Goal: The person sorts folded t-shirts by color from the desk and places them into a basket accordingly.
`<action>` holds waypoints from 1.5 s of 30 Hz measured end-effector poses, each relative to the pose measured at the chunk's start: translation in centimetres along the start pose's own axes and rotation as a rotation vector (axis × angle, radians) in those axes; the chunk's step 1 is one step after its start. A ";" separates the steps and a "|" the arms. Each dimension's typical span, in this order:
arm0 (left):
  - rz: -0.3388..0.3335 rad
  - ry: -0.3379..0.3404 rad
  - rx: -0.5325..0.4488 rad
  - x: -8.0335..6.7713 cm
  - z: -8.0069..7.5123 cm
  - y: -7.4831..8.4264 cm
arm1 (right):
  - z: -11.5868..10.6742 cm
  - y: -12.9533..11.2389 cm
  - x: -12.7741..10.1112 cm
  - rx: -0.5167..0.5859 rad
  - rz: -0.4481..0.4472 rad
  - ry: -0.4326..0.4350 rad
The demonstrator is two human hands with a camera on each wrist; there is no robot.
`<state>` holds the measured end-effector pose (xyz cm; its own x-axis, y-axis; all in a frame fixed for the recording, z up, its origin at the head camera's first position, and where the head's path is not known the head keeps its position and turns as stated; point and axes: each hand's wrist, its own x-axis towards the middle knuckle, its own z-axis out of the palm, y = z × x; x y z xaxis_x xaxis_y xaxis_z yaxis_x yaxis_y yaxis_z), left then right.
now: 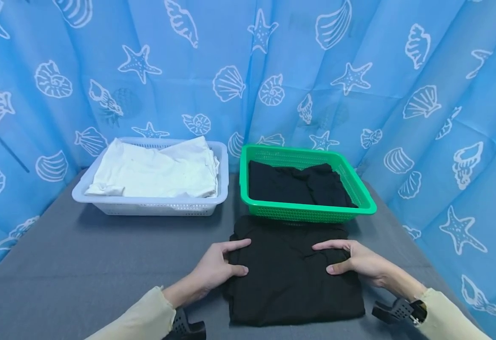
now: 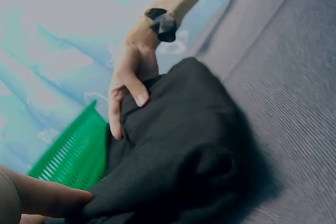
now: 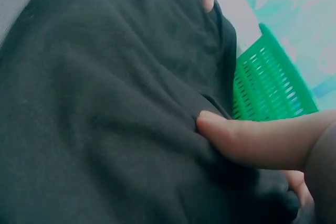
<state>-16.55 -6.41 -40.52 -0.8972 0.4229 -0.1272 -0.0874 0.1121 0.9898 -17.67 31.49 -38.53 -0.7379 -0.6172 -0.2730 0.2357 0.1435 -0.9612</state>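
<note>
A folded black cloth (image 1: 292, 293) lies on the grey table, its far edge up against the green basket. My left hand (image 1: 217, 267) grips its left side, thumb and index finger on top and the other fingers hidden at the edge. On the opposite side my right hand (image 1: 362, 260) holds the cloth the same way. In the right wrist view the thumb (image 3: 236, 135) presses on the fabric while other fingertips show below the edge. The left wrist view shows the right hand (image 2: 134, 80) across the bunched cloth (image 2: 173, 129).
Behind the cloth stands a green basket (image 1: 312, 208) with folded black cloth (image 1: 290, 184) inside. To its left a white basket (image 1: 150, 201) holds folded white cloth (image 1: 158, 170). A blue curtain (image 1: 239, 61) with shell prints hangs behind the grey table (image 1: 116, 264).
</note>
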 end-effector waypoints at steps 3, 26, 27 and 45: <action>0.034 -0.002 -0.012 -0.5 -0.1 1.1 | 0.3 -0.9 -0.3 -0.034 -0.020 -0.016; 0.312 0.061 0.133 1.6 -3.2 11.1 | -0.2 -12.0 -1.5 -0.446 -0.223 0.377; 0.309 0.078 0.159 2.3 -3.3 11.4 | -0.5 -12.3 -1.1 -0.460 -0.217 0.402; 0.155 0.042 0.360 16.0 -4.4 13.9 | -9.6 -13.3 5.2 -0.346 -0.100 0.522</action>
<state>-34.06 -2.06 -28.56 -0.9055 0.4232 0.0318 0.2008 0.3611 0.9106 -30.72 33.85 -27.55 -0.9776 -0.1944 -0.0802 -0.0043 0.4000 -0.9165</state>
